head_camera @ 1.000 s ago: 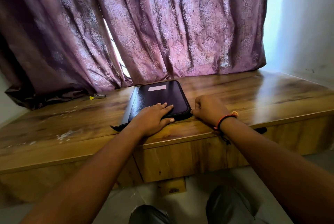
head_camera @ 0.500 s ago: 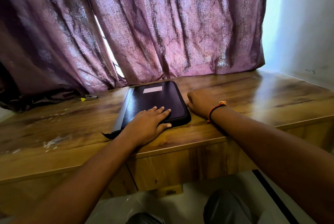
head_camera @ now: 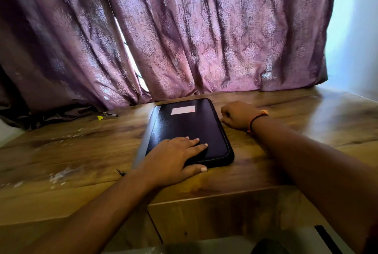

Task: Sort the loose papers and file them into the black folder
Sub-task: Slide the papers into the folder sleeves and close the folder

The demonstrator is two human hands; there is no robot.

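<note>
Left grip (head_camera: 176, 157) is pressing flat, fingers (head_camera: 194, 146) straight, on the near end of the closed black folder (head_camera: 190, 126) lying on the worktop (head_camera: 81, 151); right grip (head_camera: 237, 115) is curling against its right edge, and I cannot tell whether it is pinching anything.

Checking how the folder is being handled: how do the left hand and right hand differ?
The left hand lies flat, fingers straight; the right hand is curled. The left hand rests on the near end of the black folder; the right hand sits at its right edge, on the table. Only the right hand's wrist wears a band, not the left hand's. Both are at the closed folder.
</note>
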